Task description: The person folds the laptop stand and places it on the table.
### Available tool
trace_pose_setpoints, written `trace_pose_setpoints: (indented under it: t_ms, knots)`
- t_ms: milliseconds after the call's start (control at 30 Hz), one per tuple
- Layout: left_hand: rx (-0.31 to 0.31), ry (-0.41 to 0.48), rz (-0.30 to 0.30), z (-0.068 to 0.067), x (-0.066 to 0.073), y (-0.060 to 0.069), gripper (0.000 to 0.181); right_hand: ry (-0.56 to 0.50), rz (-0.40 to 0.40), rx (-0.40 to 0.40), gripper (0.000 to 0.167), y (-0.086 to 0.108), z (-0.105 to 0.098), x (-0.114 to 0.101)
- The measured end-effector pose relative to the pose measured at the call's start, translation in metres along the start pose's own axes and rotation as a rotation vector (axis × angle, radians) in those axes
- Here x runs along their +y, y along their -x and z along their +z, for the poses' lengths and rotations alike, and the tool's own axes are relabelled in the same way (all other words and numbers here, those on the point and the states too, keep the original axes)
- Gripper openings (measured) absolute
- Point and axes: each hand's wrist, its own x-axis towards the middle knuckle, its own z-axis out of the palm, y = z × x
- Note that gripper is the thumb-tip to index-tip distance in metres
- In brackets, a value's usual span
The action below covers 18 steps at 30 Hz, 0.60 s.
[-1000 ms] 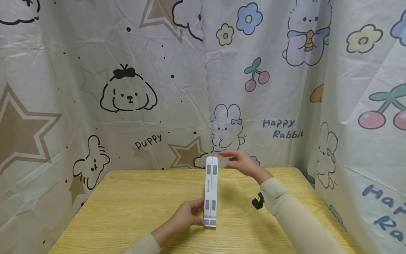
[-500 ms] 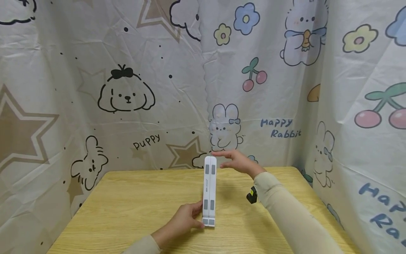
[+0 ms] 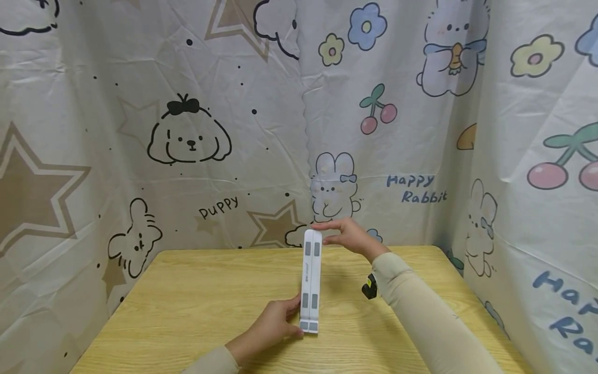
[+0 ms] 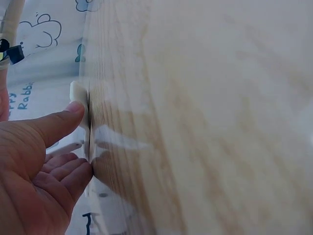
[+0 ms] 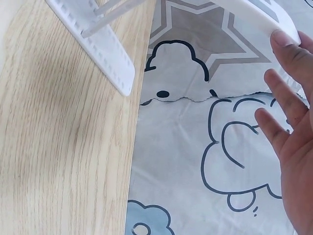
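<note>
A white folding laptop stand (image 3: 311, 275) with grey pads stands near the middle of the table, seen end-on in the head view. My left hand (image 3: 273, 324) holds its lower near end; the left wrist view shows the thumb (image 4: 63, 122) against a white edge. At the stand's raised top end, my right hand (image 3: 350, 238) pinches it between thumb and index finger. The right wrist view shows the stand unfolded: a notched base bar (image 5: 110, 63) on the table, thin struts and a raised arm (image 5: 261, 14). Its other fingers are spread and touch nothing.
A yellow wood-grain table (image 3: 210, 291) carries the stand. Behind and beside it hangs a pale curtain (image 3: 261, 156) with cartoon prints, close to the table's far edge. A small black device (image 3: 370, 287) sits at my right wrist.
My right hand has moved slightly left, onto the top end of the laptop stand. The left hand keeps its place at the lower end, and the stand has barely moved.
</note>
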Motion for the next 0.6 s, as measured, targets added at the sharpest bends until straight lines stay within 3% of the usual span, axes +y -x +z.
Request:
trace_pose_setpoints:
  t_ms: [367,600]
  knots:
    - [-0.083,-0.061,0.032,-0.013,-0.003,-0.008,0.088,0.059,-0.020,0.054,0.041,0.010,-0.008,0.003]
    - [-0.134,-0.012,0.037,-0.021,-0.009,-0.013,0.079,0.091,-0.014,0.086,0.039,0.020,-0.012,0.005]
